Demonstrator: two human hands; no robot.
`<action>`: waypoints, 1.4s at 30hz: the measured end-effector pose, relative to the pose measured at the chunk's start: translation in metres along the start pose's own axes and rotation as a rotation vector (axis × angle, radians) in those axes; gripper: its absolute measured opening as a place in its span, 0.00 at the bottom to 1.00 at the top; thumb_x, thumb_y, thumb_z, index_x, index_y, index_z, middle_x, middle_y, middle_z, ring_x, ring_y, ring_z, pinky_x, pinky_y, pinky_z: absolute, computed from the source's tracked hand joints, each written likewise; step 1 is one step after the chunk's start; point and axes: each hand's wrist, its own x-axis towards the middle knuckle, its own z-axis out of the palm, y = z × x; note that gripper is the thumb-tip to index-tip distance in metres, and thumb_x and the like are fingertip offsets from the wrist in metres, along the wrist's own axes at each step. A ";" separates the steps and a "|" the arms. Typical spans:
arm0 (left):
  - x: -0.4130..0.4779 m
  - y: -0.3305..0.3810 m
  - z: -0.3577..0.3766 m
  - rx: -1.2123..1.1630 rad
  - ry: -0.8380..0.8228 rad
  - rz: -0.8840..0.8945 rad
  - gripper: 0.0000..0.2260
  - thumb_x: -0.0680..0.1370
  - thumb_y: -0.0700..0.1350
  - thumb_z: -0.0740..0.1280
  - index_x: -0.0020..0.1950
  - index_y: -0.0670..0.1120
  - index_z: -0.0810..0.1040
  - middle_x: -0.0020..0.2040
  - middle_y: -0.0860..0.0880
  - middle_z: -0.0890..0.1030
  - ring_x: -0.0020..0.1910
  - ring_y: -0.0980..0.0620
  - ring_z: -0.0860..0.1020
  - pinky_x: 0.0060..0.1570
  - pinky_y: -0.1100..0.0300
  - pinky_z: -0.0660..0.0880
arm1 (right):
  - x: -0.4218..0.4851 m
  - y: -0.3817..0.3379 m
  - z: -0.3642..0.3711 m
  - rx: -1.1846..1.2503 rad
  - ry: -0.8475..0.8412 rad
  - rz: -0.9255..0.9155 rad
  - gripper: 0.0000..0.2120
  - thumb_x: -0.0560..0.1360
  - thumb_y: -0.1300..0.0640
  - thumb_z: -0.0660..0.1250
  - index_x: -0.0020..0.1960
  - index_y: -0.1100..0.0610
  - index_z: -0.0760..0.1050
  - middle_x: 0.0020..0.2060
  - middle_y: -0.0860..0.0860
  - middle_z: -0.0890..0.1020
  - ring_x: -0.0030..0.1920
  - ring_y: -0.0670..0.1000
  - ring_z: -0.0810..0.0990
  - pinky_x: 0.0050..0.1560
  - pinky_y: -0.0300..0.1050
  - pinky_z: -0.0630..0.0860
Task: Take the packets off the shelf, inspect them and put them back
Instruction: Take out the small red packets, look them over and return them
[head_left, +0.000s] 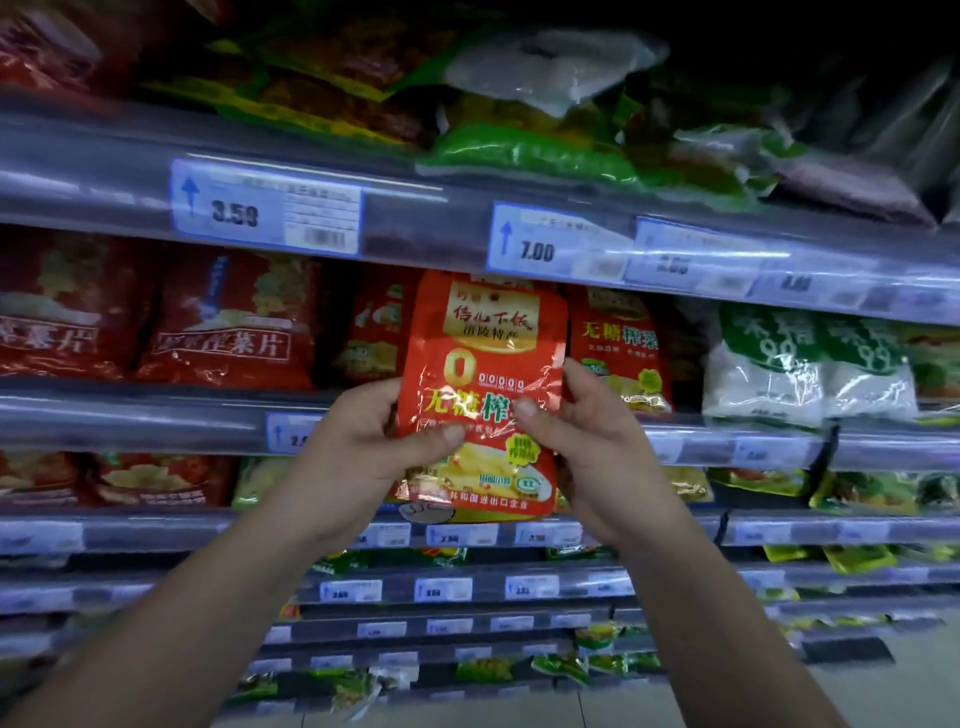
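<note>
We grip a glossy red plastic packet (480, 395) printed "无糖榨菜" with our left hand (358, 447) and right hand (587, 436) below blue price tags (540, 244) reading 3.58 and 7.00.

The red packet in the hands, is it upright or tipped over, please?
Upright: the red packet faces the camera with its print reading right way up.

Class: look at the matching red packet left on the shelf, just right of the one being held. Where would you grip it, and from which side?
Grip the matching red packet by its upper side edges, coming straight in from the front. It stands upright facing outward; the shelf rail hides its bottom, and the held packet with the right hand crowds its left.
</note>
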 end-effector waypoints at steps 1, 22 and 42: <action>0.000 -0.003 0.002 -0.009 -0.007 -0.011 0.17 0.73 0.41 0.71 0.62 0.42 0.81 0.56 0.42 0.86 0.55 0.43 0.85 0.49 0.52 0.83 | 0.001 0.000 -0.006 0.009 -0.021 0.005 0.19 0.80 0.66 0.67 0.70 0.58 0.73 0.62 0.63 0.83 0.61 0.64 0.84 0.58 0.64 0.81; 0.034 0.023 0.003 -0.060 0.202 -0.002 0.09 0.72 0.46 0.68 0.45 0.42 0.85 0.37 0.44 0.86 0.35 0.49 0.85 0.33 0.60 0.81 | 0.013 0.005 -0.036 -0.064 -0.122 -0.046 0.16 0.76 0.59 0.68 0.62 0.47 0.81 0.54 0.58 0.88 0.52 0.60 0.87 0.49 0.56 0.83; 0.034 0.036 -0.032 0.566 0.384 0.140 0.26 0.77 0.40 0.72 0.71 0.58 0.70 0.48 0.62 0.80 0.43 0.71 0.80 0.41 0.77 0.75 | 0.044 0.007 0.018 -0.564 0.094 0.001 0.39 0.69 0.41 0.77 0.75 0.42 0.62 0.66 0.50 0.80 0.67 0.53 0.78 0.65 0.58 0.78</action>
